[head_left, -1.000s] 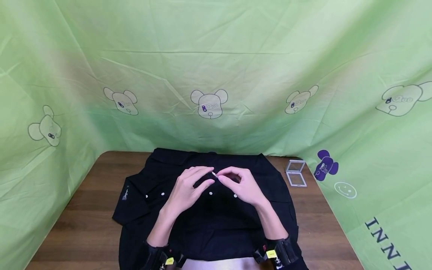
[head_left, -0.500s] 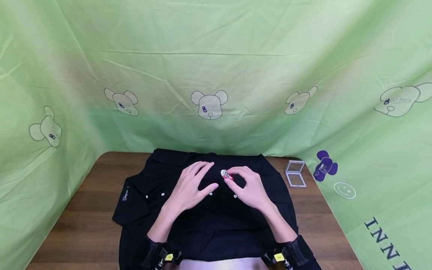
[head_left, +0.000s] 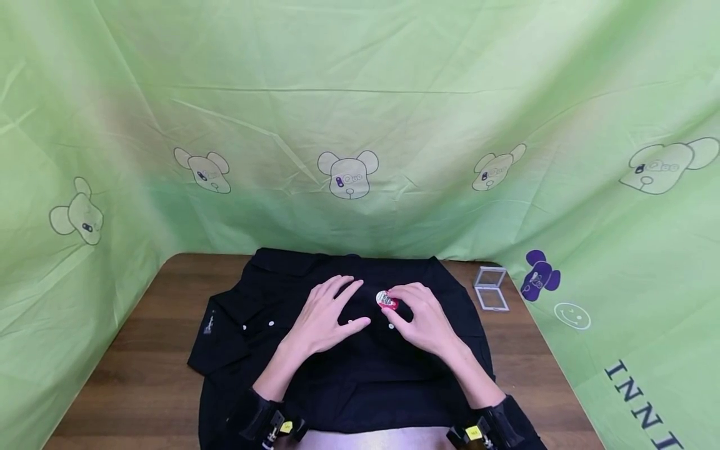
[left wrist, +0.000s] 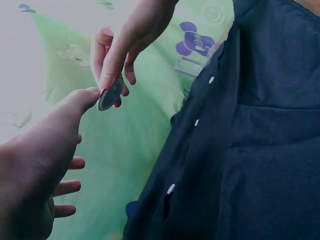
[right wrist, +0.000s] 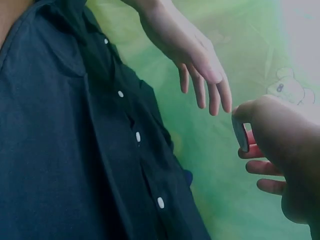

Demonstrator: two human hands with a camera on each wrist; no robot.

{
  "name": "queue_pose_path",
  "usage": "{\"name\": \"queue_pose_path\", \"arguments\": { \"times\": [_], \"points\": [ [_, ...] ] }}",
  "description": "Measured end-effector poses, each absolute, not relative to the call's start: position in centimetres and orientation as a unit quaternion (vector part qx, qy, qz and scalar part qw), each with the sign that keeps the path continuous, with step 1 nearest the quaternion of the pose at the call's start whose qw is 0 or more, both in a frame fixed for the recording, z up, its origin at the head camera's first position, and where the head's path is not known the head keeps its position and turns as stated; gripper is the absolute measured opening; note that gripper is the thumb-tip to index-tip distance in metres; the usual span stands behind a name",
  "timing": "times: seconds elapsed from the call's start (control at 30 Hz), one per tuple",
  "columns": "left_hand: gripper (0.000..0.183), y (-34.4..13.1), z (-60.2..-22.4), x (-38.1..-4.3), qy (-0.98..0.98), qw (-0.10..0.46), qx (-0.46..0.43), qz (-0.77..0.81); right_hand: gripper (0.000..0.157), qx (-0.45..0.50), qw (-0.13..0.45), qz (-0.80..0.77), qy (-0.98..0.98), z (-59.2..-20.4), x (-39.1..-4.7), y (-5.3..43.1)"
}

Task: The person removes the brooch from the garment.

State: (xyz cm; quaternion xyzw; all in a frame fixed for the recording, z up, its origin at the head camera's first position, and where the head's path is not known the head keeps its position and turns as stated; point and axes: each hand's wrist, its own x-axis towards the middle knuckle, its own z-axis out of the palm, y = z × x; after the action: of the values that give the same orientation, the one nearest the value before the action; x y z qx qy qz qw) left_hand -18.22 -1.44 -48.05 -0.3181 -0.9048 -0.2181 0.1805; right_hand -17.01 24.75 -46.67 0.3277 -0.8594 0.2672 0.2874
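My right hand (head_left: 424, 317) pinches a small round badge (head_left: 385, 299) between thumb and fingertips, its red and white printed face turned up. In the left wrist view the badge (left wrist: 111, 96) is tilted nearly edge-on, held above the cloth. My left hand (head_left: 319, 317) hovers to the left of it, fingers spread and holding nothing. Under both hands a black shirt (head_left: 360, 394) lies spread out, with a line of white buttons across it. In the right wrist view the shirt's buttons (right wrist: 138, 136) run along the placket.
A small clear-windowed case (head_left: 492, 296) stands opened at the table's right rear. The wooden table (head_left: 135, 369) shows on both sides of the shirt. A green printed curtain (head_left: 349, 112) hangs close behind and along the sides.
The badge has moved right with my right hand and turned from edge-on to face up. My left hand has come away from it, its fingers spreading.
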Motion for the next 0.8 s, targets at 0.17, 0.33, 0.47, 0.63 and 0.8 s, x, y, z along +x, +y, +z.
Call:
{"name": "queue_pose_path", "arguments": {
  "times": [0.17,0.33,0.47,0.63,0.8],
  "points": [
    [0.079,-1.2,-48.5,-18.4,-0.904,0.185,-0.322,-0.210,0.031,0.323,0.275,0.254,-0.869,-47.0,-16.9,25.2],
    [0.078,-0.5,-48.7,-18.8,-0.901,0.180,-0.334,-0.208,0.032,0.307,0.272,0.246,-0.878,-47.5,-17.0,26.2],
    [0.077,0.8,-49.0,-19.3,-0.901,0.162,-0.348,-0.202,0.032,0.291,0.277,0.243,-0.883,-48.1,-16.9,27.7],
    [0.075,2.8,-49.3,-19.8,-0.894,0.158,-0.373,-0.190,0.034,0.268,0.290,0.239,-0.887,-48.6,-16.8,29.8],
    [0.074,5.2,-49.7,-19.8,-0.884,0.163,-0.403,-0.174,0.033,0.250,0.301,0.240,-0.888,-49.2,-16.6,32.0]
  ]
}}
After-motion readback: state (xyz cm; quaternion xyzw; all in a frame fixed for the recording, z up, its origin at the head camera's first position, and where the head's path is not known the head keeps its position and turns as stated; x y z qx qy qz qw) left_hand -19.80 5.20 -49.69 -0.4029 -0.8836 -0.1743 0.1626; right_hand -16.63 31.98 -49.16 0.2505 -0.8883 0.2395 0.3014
